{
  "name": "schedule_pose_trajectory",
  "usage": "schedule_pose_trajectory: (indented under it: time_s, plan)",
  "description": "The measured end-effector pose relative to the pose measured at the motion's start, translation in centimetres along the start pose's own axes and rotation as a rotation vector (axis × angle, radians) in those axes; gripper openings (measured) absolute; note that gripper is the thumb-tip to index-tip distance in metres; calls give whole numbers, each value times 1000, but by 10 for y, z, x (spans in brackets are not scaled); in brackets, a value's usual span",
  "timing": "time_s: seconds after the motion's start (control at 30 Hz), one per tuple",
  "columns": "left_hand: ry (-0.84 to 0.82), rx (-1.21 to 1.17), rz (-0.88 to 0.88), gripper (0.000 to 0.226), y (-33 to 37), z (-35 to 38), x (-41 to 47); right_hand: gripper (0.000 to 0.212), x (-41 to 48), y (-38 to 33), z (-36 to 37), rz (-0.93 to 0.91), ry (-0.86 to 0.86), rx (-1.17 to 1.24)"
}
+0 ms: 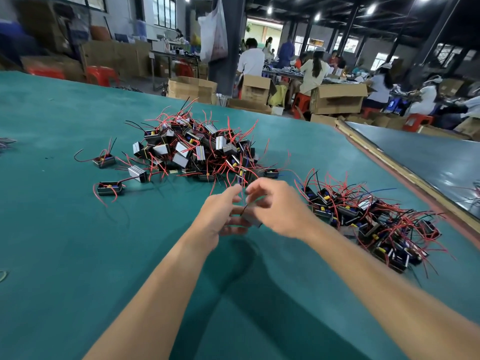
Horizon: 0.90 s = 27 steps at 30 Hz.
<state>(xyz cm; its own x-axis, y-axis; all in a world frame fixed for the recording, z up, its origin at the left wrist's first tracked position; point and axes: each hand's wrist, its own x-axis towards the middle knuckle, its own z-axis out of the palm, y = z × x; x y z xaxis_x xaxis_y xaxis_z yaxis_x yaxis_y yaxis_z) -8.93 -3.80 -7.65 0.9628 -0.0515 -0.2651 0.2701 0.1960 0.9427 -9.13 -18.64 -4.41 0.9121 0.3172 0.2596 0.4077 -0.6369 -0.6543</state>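
Forearms (161,294) extended over the green table (78,229), left hand (220,214) and right hand (279,211) gripping one grey module (253,219) (wires blurred).

We've got the big pile (197,149) on the table (65,229). Three loose modules (137,174) sit left of it, a second heap (376,224) right of it, cardboard boxes (192,89) behind it, and just in front of it our left hand (218,216) and right hand (275,209) hold one module (253,219).
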Motion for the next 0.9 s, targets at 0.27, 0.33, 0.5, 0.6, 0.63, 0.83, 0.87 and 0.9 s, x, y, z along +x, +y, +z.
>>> schedule_pose_trajectory:
  time_s: [0.27,0.33,0.5,0.6,0.63,0.83,0.87,0.9]
  plan:
    - [104,196,48,21,-8,0,2,32,38,11,-29,190,204,-184]
    - [156,228,65,24,-10,-2,7,25,58,20,-29,317,72,-148]
    - [237,272,99,21,-9,-5,8,5,95,23,-5,378,-50,-165]
    - [216,293,137,39,-8,-7,6,30,110,28,15,381,-4,-375]
    - [209,298,148,44,-9,-7,5,32,112,29,19,382,45,-392]
    - [134,233,166,46,-8,-6,6,19,109,36,7,429,109,-220]
    - [100,216,164,43,-7,-5,4,20,106,34,1,462,93,-87]
    - [65,204,162,40,-6,-4,2,21,103,32,-5,485,96,68]
